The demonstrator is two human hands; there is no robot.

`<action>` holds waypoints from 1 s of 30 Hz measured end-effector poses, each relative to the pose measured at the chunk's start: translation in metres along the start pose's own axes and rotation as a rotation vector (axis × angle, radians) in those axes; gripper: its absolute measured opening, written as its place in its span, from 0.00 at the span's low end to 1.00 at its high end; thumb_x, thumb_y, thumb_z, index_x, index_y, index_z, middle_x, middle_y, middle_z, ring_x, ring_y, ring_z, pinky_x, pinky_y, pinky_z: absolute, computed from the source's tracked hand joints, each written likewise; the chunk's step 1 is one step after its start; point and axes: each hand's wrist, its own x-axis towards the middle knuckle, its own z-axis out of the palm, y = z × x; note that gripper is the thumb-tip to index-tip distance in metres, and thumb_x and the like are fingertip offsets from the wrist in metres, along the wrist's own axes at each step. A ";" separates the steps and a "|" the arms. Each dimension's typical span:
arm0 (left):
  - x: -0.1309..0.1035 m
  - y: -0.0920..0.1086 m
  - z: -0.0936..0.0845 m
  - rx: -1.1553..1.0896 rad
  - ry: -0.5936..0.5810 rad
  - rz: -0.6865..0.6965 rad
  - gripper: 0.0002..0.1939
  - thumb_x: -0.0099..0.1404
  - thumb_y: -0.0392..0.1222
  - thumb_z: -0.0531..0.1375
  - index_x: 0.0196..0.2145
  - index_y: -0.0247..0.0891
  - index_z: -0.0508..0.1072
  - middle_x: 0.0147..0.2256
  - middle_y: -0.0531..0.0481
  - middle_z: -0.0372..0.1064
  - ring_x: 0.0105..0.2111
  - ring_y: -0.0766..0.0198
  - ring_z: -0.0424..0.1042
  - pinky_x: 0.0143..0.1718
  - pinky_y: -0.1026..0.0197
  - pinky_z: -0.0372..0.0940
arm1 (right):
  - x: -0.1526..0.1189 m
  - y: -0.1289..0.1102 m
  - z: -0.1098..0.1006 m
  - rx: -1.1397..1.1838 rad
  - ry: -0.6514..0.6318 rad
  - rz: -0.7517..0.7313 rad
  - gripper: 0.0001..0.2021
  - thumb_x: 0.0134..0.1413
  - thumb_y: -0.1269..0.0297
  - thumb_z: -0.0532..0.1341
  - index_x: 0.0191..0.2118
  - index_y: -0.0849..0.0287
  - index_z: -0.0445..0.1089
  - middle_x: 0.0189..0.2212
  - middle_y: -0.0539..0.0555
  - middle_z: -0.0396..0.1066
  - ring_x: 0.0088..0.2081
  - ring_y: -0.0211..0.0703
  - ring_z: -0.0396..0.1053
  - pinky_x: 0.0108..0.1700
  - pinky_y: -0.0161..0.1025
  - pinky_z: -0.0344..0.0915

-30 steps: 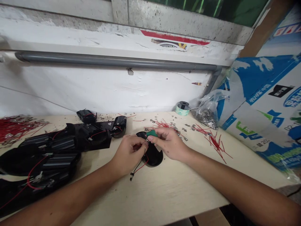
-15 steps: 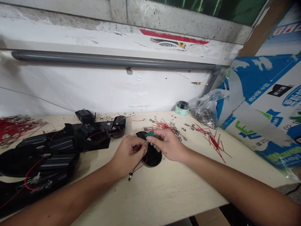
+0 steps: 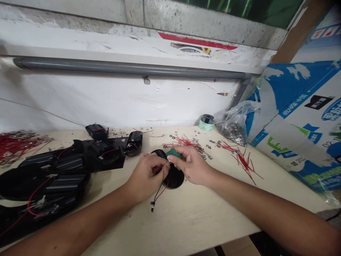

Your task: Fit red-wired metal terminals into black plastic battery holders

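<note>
My left hand is closed in a pinch on thin wires near a small metal part at its fingertips. From under it a red wire and a black wire hang down to a small black connector. My right hand is closed around a rounded green piece, its kind not clear; thumb and fingertip meet my left fingertips. Below both hands lies a round black plastic housing, partly covered by them.
Black housings with red wires crowd the left side. Red wires with metal tabs lie behind my hands, more red wires to the right. At the back stand a tape roll and a bag of metal parts, beside a printed carton.
The hanging wires and connector have swung right and a little lower. In my right hand the green piece has turned and shows more of its surface. Both hands have shifted only slightly.
</note>
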 end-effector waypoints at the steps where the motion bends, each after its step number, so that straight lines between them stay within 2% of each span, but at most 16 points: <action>1: 0.000 -0.001 0.000 -0.005 0.014 -0.021 0.15 0.67 0.39 0.55 0.25 0.39 0.76 0.21 0.53 0.68 0.25 0.66 0.64 0.36 0.59 0.57 | 0.000 0.001 0.000 0.007 0.015 -0.005 0.16 0.61 0.53 0.61 0.27 0.59 0.66 0.23 0.48 0.61 0.26 0.37 0.57 0.27 0.34 0.54; 4: 0.001 -0.003 0.001 -0.121 0.093 -0.124 0.10 0.66 0.43 0.59 0.34 0.39 0.80 0.24 0.52 0.71 0.27 0.64 0.67 0.34 0.60 0.60 | 0.002 0.003 -0.003 0.026 0.093 -0.021 0.16 0.60 0.53 0.62 0.27 0.59 0.66 0.24 0.48 0.63 0.27 0.38 0.59 0.28 0.34 0.57; 7: 0.002 -0.007 0.001 -0.305 0.177 -0.217 0.11 0.63 0.46 0.63 0.38 0.37 0.79 0.26 0.51 0.71 0.28 0.63 0.69 0.30 0.62 0.62 | 0.004 0.004 -0.005 0.048 0.177 -0.018 0.17 0.60 0.51 0.62 0.26 0.59 0.67 0.24 0.49 0.66 0.28 0.39 0.62 0.32 0.36 0.60; 11: 0.005 -0.009 0.001 -0.450 0.226 -0.201 0.07 0.58 0.43 0.67 0.32 0.37 0.80 0.26 0.50 0.74 0.30 0.63 0.71 0.34 0.61 0.67 | 0.006 0.006 -0.001 0.120 0.185 -0.036 0.16 0.59 0.52 0.63 0.29 0.59 0.70 0.26 0.50 0.68 0.31 0.40 0.65 0.37 0.38 0.62; 13: 0.006 -0.009 0.001 -0.497 0.236 -0.190 0.05 0.57 0.42 0.67 0.30 0.37 0.81 0.28 0.49 0.77 0.31 0.62 0.73 0.36 0.60 0.69 | 0.006 0.008 0.003 0.144 0.146 -0.045 0.15 0.58 0.53 0.64 0.29 0.59 0.70 0.26 0.49 0.69 0.30 0.39 0.64 0.37 0.38 0.62; 16: 0.008 -0.008 -0.002 -0.524 0.209 -0.201 0.08 0.59 0.43 0.66 0.28 0.37 0.81 0.28 0.47 0.78 0.30 0.61 0.74 0.35 0.60 0.70 | 0.005 0.009 0.008 0.157 0.116 -0.062 0.13 0.58 0.54 0.65 0.29 0.58 0.71 0.26 0.49 0.68 0.29 0.38 0.63 0.34 0.37 0.62; 20: 0.009 -0.009 -0.004 -0.512 0.182 -0.240 0.12 0.60 0.46 0.65 0.26 0.35 0.80 0.25 0.47 0.76 0.29 0.61 0.73 0.30 0.62 0.68 | 0.005 0.010 0.003 0.051 0.214 -0.074 0.16 0.60 0.53 0.63 0.27 0.59 0.69 0.25 0.50 0.67 0.29 0.39 0.63 0.33 0.37 0.61; 22: 0.009 -0.010 -0.004 -0.512 0.183 -0.254 0.12 0.60 0.47 0.65 0.26 0.35 0.80 0.26 0.46 0.77 0.29 0.61 0.73 0.29 0.63 0.68 | 0.007 0.012 -0.004 0.012 0.305 -0.057 0.15 0.61 0.52 0.62 0.34 0.60 0.71 0.24 0.49 0.65 0.27 0.40 0.64 0.32 0.38 0.62; 23: 0.009 -0.011 -0.004 -0.509 0.181 -0.259 0.12 0.60 0.47 0.65 0.26 0.35 0.80 0.27 0.46 0.77 0.30 0.61 0.73 0.29 0.63 0.68 | 0.007 0.013 -0.009 0.011 0.332 -0.036 0.14 0.61 0.52 0.61 0.42 0.60 0.71 0.24 0.48 0.65 0.26 0.39 0.64 0.30 0.38 0.62; 25: 0.009 -0.012 -0.003 -0.493 0.175 -0.263 0.11 0.59 0.46 0.65 0.26 0.35 0.80 0.28 0.45 0.77 0.30 0.60 0.74 0.29 0.62 0.68 | 0.009 0.017 -0.020 -0.014 0.326 0.024 0.23 0.62 0.56 0.60 0.59 0.56 0.60 0.28 0.47 0.68 0.22 0.38 0.64 0.28 0.37 0.63; 26: 0.009 -0.013 -0.003 -0.482 0.170 -0.264 0.11 0.59 0.46 0.65 0.26 0.35 0.81 0.28 0.45 0.78 0.30 0.60 0.74 0.30 0.62 0.68 | 0.010 0.019 -0.026 -0.078 0.305 0.064 0.24 0.63 0.58 0.58 0.62 0.54 0.57 0.31 0.48 0.70 0.21 0.37 0.64 0.27 0.37 0.63; 27: 0.009 -0.013 -0.003 -0.470 0.165 -0.266 0.11 0.58 0.45 0.65 0.26 0.35 0.81 0.28 0.45 0.78 0.30 0.60 0.74 0.30 0.62 0.68 | 0.010 0.020 -0.031 -0.173 0.278 0.098 0.20 0.63 0.62 0.56 0.59 0.54 0.61 0.34 0.50 0.71 0.22 0.36 0.65 0.27 0.36 0.63; 29: 0.009 -0.014 -0.002 -0.454 0.156 -0.272 0.11 0.58 0.45 0.65 0.26 0.35 0.81 0.28 0.45 0.78 0.29 0.60 0.74 0.29 0.62 0.68 | 0.011 0.019 -0.037 -0.359 0.197 0.133 0.11 0.60 0.67 0.55 0.46 0.58 0.71 0.34 0.52 0.72 0.27 0.38 0.68 0.31 0.36 0.63; 30: 0.009 -0.015 -0.002 -0.450 0.148 -0.277 0.11 0.58 0.45 0.65 0.26 0.35 0.81 0.28 0.45 0.78 0.29 0.60 0.74 0.29 0.62 0.68 | 0.010 0.018 -0.038 -0.423 0.144 0.140 0.09 0.59 0.68 0.55 0.39 0.59 0.73 0.33 0.52 0.72 0.30 0.40 0.69 0.34 0.36 0.64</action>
